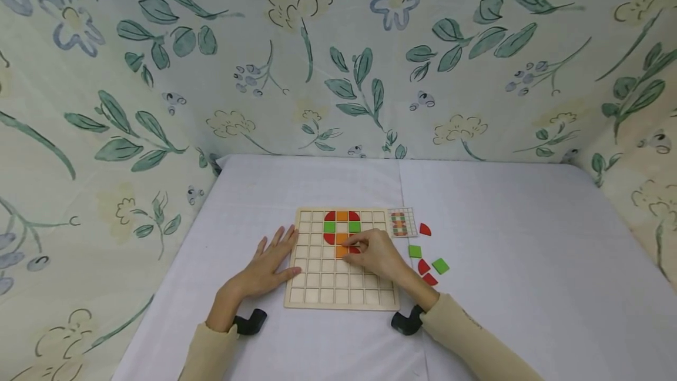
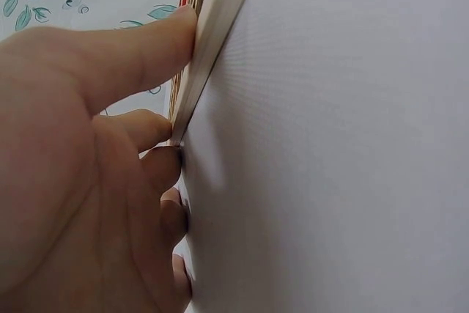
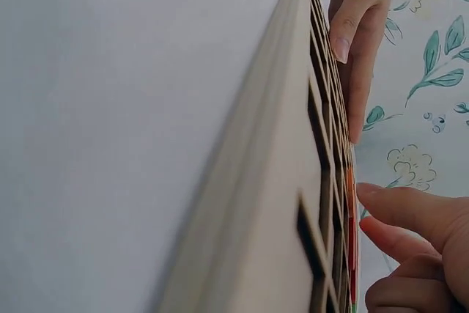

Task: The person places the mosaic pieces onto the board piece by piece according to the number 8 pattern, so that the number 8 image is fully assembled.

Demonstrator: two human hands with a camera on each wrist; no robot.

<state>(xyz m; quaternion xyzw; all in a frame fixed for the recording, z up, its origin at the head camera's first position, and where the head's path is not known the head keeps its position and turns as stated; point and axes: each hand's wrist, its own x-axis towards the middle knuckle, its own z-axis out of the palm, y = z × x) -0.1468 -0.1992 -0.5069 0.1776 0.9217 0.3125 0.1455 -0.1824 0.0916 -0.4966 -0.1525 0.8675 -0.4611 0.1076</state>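
Note:
A wooden grid board [image 1: 312,297] lies on the white-covered table. Red quarter-circles, green squares [image 1: 329,227] and orange squares fill some of its upper cells. My right hand [image 1: 378,254] is over the board, thumb and index fingertips at opposite edges of an orange square tile [image 1: 339,252], pinching it in the fourth row. A red quarter-circle tile [image 1: 354,250] shows in the gap behind those fingertips. My left hand [image 1: 268,263] lies at the board's left side, fingers spread. In the left wrist view, its thumb [image 2: 157,49] touches the board's edge [image 2: 212,34].
A small pattern card [image 1: 401,223] lies against the board's upper right. Loose to the right are red quarter-circles [image 1: 425,229] and green squares [image 1: 441,266]. Black wrist devices [image 1: 407,322] are at both sleeves. Floral cloth [image 1: 359,75] hangs behind the table.

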